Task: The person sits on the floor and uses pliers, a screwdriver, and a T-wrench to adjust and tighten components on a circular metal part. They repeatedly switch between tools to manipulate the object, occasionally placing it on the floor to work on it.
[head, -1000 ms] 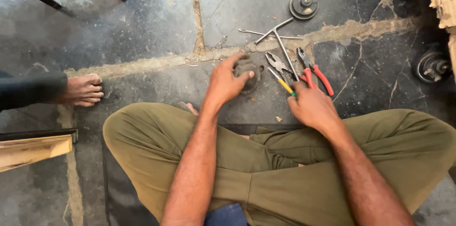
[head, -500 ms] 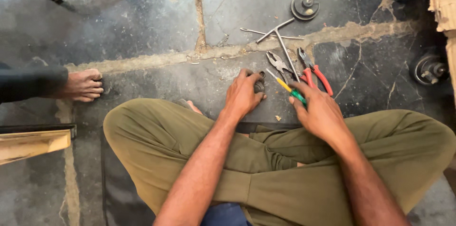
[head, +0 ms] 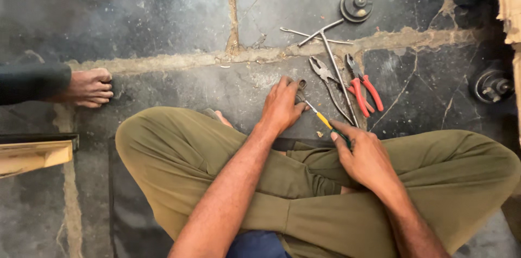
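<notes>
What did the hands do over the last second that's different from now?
The right hand picked up the yellow-and-green screwdriver and now points its tip at the small metal part. The left hand stayed on that part, sliding slightly toward the person. The red-handled pliers, grey pliers and T-shaped wrench lie unmoved.
</notes>
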